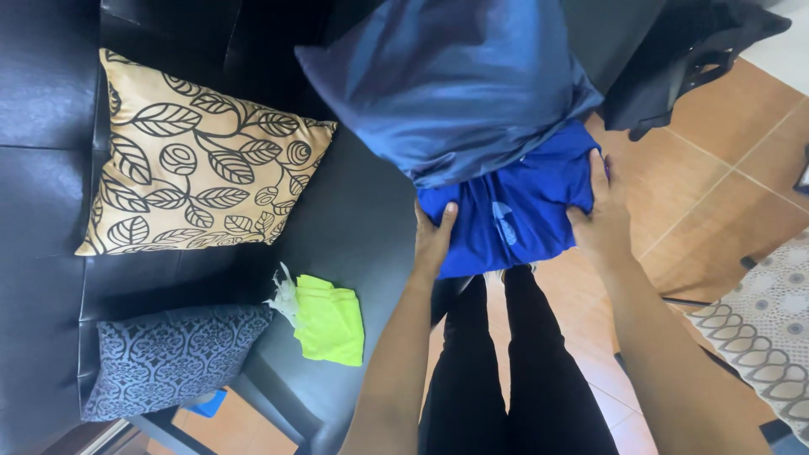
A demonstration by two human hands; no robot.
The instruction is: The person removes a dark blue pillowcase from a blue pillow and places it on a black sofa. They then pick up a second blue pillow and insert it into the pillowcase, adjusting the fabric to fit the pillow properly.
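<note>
My left hand (433,238) and my right hand (600,217) grip the two lower sides of a bright blue cloth (514,211), bunched between them above my legs in black trousers (506,371). A larger dark blue pillow or cover (455,80) rises from the cloth and fills the top middle of the view. The cloth's upper part is tucked under that dark blue fabric. Both hands have fingers curled into the bright blue cloth.
A black leather sofa (354,211) lies to the left, bearing a gold cushion with black leaf pattern (198,160), a grey patterned cushion (168,358) and a folded neon yellow cloth (329,320). Dark fabric (683,59) hangs at top right. A lace-covered table edge (771,324) is at right over an orange tiled floor (725,194).
</note>
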